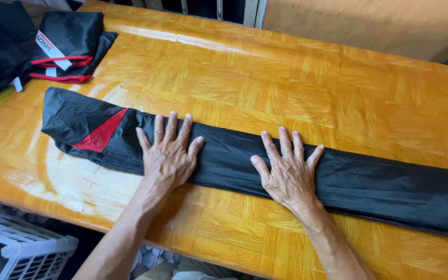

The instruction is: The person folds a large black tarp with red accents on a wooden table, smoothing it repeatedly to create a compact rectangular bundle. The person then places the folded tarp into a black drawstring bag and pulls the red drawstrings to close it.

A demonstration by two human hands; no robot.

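Two bare hands and forearms, nothing worn on them

The left hand (168,155) and right hand (288,173) carry no gloves, rings, watch or bracelet; short plain nails, raised veins and tendons across the backs, creased knuckles. Both forearms are lean and uncovered right down to the lower frame edge, with no sleeve showing anywhere

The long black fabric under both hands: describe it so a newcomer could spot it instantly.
On the glossy orange parquet wooden table, look along the near edge, where the left hand and right hand press flat, fingers spread. Beneath them lies the long folded strip of black shiny fabric, running across to the right. Its red triangular panel near the left end sets it apart from the small folded black bag with red straps in the far left corner.
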